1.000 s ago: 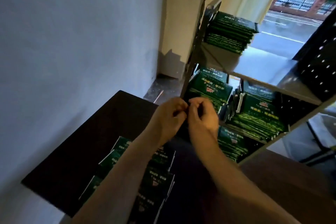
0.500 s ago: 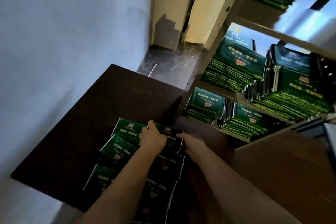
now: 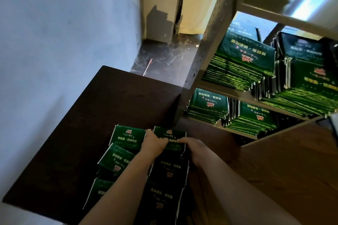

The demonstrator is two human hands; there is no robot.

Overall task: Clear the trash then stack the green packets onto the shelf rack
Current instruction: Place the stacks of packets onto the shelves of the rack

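Fingers (image 3: 181, 140) of left hand (image 3: 155, 144), right hand (image 3: 198, 150) grasp green foil packets (image 3: 170, 133) | metal shelf rack (image 3: 210, 51) part-stocked | piles left on dark bench (image 3: 91, 133)

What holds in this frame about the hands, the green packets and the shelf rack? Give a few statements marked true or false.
1. The left hand and right hand both hold the far green packet on the dark brown wooden table. True.
2. The pale perforated metal shelf rack holds no packets. False: green packet stacks sit on its shelves.
3. A thin rod lies on the dark floor. True.
4. The table carries just one packet. False: several more lie nearer the person.
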